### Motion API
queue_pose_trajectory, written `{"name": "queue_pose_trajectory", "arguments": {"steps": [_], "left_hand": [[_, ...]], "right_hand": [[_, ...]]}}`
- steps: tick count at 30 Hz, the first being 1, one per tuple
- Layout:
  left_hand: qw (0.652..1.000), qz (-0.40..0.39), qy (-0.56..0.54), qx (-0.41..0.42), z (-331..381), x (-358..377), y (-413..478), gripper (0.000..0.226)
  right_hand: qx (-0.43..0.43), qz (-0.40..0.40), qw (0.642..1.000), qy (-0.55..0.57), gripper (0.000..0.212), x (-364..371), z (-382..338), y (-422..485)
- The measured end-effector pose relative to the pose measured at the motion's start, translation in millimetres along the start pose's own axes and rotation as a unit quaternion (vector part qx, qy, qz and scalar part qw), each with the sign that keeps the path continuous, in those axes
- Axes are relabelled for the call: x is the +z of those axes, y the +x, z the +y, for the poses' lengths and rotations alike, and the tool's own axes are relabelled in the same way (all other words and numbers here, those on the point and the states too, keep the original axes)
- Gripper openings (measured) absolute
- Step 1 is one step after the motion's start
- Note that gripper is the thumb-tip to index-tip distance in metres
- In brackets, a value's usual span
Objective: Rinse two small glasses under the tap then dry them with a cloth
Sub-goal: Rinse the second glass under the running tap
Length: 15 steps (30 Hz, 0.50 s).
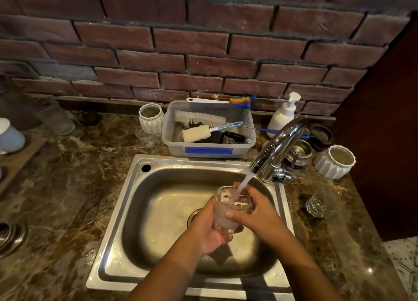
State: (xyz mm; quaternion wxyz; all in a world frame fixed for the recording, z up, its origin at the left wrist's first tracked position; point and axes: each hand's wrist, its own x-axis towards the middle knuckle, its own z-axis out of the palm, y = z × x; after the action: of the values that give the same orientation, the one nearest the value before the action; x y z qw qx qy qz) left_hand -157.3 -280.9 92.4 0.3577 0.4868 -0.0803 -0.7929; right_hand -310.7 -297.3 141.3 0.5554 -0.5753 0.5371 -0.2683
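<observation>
glass point(222, 217) btwn L grip point(209, 231), R grip point(256, 213), under tap point(280, 142)

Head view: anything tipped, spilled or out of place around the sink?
The second glass appears to lie on its side on the counter right of the sink. Water drops dot it by the sink's left edge.

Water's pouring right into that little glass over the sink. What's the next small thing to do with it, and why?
Probably tip the glass out into the sink. The stream from the tap runs straight into it, the left hand and right hand both grip it above the basin, and another small glass waits on the counter.
</observation>
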Motion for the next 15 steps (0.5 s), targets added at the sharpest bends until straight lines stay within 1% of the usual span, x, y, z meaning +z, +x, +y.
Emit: {"name": "queue_pose_trajectory", "arguments": {"steps": [2, 6, 7, 10, 11, 13, 15], "left_hand": [[1.0, -0.011, 0.021, 0.003, 5, 2, -4, 0.063], [0.998, -0.035, 0.054, 0.01, 10, 4, -9, 0.078], [0.997, -0.043, 0.062, 0.018, 11, 4, -12, 0.079], [0.995, -0.064, 0.066, 0.029, 12, 5, -17, 0.082], [0.995, -0.07, 0.065, 0.027, 12, 5, -17, 0.084], [0.995, -0.072, 0.059, 0.024, 10, 7, -18, 0.082], [0.996, -0.067, 0.054, 0.025, 8, 11, -20, 0.076]], "right_hand": [[0.004, 0.014, 0.999, 0.031, 0.046, 2, -1, 2], [0.015, 0.032, 0.996, 0.083, 0.041, 4, -1, 7], [0.018, 0.03, 0.995, 0.097, 0.043, 4, -1, 8], [0.043, 0.024, 0.988, 0.148, 0.061, 3, 0, 9], [0.052, 0.02, 0.983, 0.175, 0.059, 2, 1, 9], [0.065, 0.011, 0.973, 0.222, 0.048, 1, 4, 8], [0.07, 0.011, 0.97, 0.233, 0.047, 1, 7, 5]]}}
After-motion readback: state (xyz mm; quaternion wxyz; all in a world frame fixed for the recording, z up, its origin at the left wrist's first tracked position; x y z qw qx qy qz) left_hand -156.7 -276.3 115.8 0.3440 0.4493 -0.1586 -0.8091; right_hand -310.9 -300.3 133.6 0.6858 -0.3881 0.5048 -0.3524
